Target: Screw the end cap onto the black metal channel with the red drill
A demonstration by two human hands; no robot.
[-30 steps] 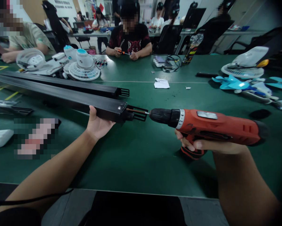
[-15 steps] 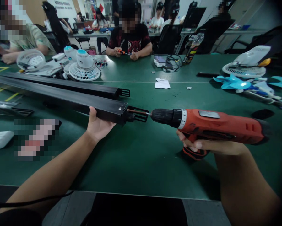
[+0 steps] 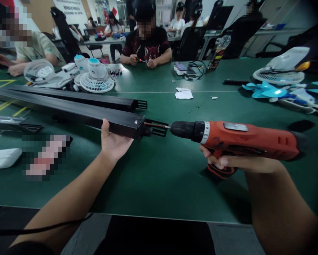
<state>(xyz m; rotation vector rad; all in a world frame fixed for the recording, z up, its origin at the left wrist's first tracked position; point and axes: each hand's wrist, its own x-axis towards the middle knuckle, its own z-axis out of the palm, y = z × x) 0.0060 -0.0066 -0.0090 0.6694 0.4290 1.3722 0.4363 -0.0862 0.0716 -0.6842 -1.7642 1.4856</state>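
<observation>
My left hand [image 3: 115, 142] grips a long black rectangular bar [image 3: 100, 117] near its right end, thumb on the near side and fingers underneath. A slotted black bracket [image 3: 160, 128] sticks out of that end. My right hand [image 3: 225, 161] is wrapped round the handle of a red and black cordless drill [image 3: 254, 140]. Its long bit [image 3: 156, 125] points left along the bracket and reaches the bar's end face. Exactly where the tip sits is too small to tell. Behind lies a second black bar [image 3: 95, 99] with a similar bracket.
White fan parts [image 3: 96, 76] stand at the back left. Blue fan blades [image 3: 267, 90] and a white fan housing [image 3: 281, 69] lie at the right. A paper scrap [image 3: 183, 93] and a bottle [image 3: 219, 53] are farther back. A co-worker [image 3: 145, 42] sits opposite, holding a screwdriver.
The view has shifted slightly, so most things appear a little to the right. My hands keep their holds, and the drill stays lined up with the bar's end.
</observation>
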